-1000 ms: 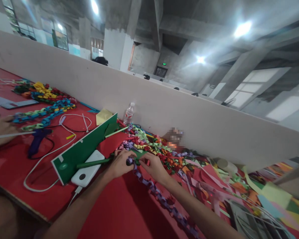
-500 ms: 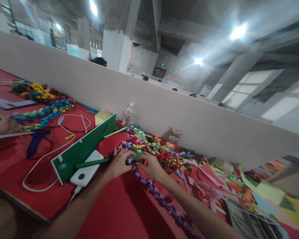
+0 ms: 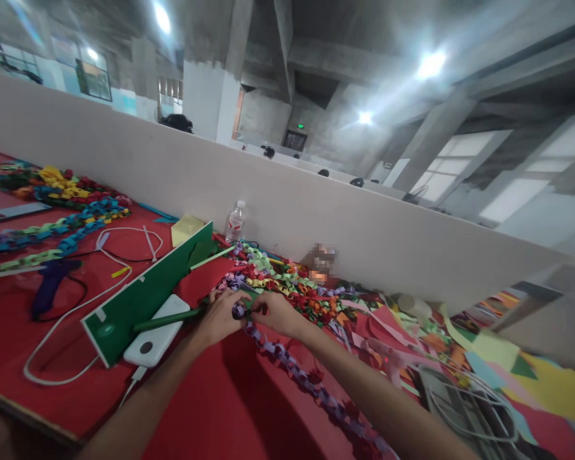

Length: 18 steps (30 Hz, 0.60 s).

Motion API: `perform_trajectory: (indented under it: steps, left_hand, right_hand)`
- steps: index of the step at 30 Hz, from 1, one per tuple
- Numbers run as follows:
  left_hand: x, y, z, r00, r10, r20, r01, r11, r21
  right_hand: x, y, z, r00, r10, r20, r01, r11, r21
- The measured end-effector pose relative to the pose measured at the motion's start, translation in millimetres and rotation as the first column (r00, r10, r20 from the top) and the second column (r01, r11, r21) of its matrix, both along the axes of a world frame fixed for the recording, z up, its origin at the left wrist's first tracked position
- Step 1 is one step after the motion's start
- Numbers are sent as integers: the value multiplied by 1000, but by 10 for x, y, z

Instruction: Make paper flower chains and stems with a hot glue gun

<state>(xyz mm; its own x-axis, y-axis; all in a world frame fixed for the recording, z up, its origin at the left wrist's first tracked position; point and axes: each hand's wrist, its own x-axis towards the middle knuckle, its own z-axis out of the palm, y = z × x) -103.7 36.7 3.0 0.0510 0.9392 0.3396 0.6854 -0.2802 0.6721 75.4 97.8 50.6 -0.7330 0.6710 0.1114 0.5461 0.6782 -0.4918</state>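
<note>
A purple paper chain [image 3: 311, 383] runs from between my hands down the red table toward the lower right. My left hand [image 3: 224, 316] is closed around its upper end, where a purple loop shows at the fingertips. Close beside it, my right hand [image 3: 278, 314] has thumb and fingers pinched together at the chain's end; what they hold is too small to make out. A green rolled paper tube [image 3: 165, 321] reaches left from beside my left hand, across a white power bank [image 3: 146, 345]. Behind my fingers lies some green paper, partly hidden.
A green board [image 3: 124, 303] stands on edge at left, near a purple glue gun [image 3: 52, 287] and white cable. Colourful paper chains [image 3: 311, 300] pile up ahead, before a bottle [image 3: 236, 220] and white partition [image 3: 278, 198]. Paper sheets [image 3: 498, 358] and a pink glue gun [image 3: 388, 364] lie right.
The view has turned slightly right, so everything sits further left. Another person's hand at the left edge has gone out of sight. My hands stay together at the chain, with only slight finger movement.
</note>
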Motion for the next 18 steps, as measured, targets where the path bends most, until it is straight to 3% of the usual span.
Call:
perform_trajectory:
  steps: [6, 10, 13, 16, 18]
  left_hand:
    - [10, 7, -34, 997, -22, -73, 24, 999, 22]
    - [0, 9, -66, 993, -41, -111, 45, 998, 33]
    - [-43, 5, -76, 988, -41, -150, 47, 998, 36]
    - [-114, 3, -65, 981, -18, -191, 29, 998, 56]
    - [-166, 9, -55, 978, -10, -210, 25, 997, 67]
  right_hand:
    - [160, -57, 130, 998, 36, -43, -38, 998, -48]
    - [428, -234, 223, 994, -52, -100, 51, 999, -17]
    - [551, -487, 132, 987, -150, 50, 141, 979, 149]
    - [558, -722, -39, 928, -201, 315, 91, 939, 331]
    - [551, -803, -123, 889, -211, 407, 50, 927, 371]
